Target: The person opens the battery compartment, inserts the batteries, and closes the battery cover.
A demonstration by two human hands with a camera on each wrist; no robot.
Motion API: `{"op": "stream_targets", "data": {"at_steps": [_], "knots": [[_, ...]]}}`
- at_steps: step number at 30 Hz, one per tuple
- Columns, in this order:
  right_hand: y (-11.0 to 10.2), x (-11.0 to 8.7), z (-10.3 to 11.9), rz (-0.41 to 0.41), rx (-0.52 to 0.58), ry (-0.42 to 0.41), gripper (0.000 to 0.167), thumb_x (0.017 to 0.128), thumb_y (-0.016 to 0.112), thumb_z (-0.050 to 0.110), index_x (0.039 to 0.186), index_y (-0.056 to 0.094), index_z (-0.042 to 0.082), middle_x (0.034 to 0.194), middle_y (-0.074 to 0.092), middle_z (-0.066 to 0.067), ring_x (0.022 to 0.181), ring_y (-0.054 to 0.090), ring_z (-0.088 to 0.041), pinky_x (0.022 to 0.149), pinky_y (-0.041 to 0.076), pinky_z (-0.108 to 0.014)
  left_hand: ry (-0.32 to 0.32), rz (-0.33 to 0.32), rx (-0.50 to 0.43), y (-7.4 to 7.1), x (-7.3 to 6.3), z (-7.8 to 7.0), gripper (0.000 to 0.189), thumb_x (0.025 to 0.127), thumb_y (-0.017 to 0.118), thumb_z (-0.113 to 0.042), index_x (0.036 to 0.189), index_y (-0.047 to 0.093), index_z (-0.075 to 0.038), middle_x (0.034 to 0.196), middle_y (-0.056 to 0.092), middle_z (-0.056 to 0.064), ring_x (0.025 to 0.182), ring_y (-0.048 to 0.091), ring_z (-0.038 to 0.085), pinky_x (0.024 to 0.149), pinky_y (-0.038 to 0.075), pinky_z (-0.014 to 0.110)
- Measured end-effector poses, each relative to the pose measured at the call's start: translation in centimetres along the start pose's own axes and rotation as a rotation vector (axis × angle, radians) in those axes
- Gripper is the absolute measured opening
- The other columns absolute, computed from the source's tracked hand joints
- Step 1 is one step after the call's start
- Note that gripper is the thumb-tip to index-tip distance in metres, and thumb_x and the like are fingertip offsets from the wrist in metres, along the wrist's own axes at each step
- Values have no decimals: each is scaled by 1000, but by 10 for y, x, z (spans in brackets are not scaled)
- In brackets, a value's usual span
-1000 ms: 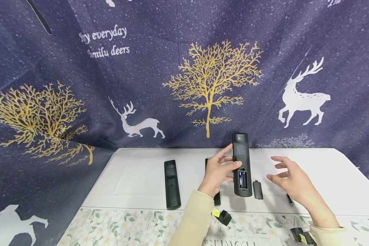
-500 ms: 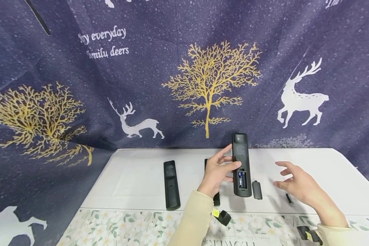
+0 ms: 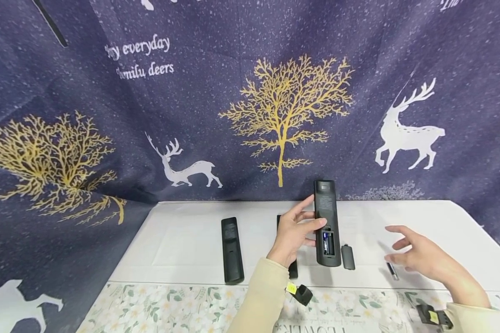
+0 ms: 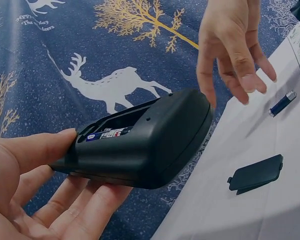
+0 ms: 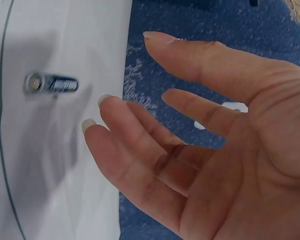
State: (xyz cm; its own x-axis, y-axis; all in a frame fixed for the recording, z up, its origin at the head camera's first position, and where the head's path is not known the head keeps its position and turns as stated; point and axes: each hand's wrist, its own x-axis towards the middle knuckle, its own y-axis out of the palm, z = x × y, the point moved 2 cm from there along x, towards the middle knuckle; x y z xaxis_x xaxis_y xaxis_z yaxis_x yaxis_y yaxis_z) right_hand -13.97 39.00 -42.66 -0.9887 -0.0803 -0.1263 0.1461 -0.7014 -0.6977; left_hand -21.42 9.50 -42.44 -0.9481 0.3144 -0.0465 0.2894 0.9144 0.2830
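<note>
My left hand (image 3: 291,236) grips a black remote control (image 3: 326,208), back side toward me, thumb on its back and fingers behind. Its battery compartment is uncovered, and one blue battery (image 4: 108,134) shows inside. The detached battery cover (image 3: 347,257) lies on the white tabletop just right of the remote. My right hand (image 3: 425,254) hovers over the table with spread, lightly bent fingers and nothing in them. Close below its thumb, a loose dark-blue battery (image 3: 392,271) lies on the table; the right wrist view shows this battery (image 5: 52,83) apart from the fingertips.
A second black remote (image 3: 232,250) lies face down at the left. Another dark remote (image 3: 293,269) lies partly hidden behind my left hand. A floral cloth (image 3: 171,305) covers the near edge, and a dark blue printed curtain (image 3: 200,111) hangs behind the table.
My right hand has moved right and toward me, away from the remote and nearer the loose battery, which shows more fully. The left hand and its remote stay in place.
</note>
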Motion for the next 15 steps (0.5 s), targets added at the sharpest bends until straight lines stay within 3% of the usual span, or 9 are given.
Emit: {"op": "stream_targets", "data": {"at_steps": [15], "knots": [[6, -1, -27, 168, 76, 36, 66, 90, 82, 6, 138, 46, -19, 100, 62, -15, 85, 65, -25, 64, 61, -43, -7, -14, 20, 0, 1, 1, 62, 90, 84, -4, 142, 70, -35, 109, 75, 5, 82, 74, 24, 62, 64, 41]]}}
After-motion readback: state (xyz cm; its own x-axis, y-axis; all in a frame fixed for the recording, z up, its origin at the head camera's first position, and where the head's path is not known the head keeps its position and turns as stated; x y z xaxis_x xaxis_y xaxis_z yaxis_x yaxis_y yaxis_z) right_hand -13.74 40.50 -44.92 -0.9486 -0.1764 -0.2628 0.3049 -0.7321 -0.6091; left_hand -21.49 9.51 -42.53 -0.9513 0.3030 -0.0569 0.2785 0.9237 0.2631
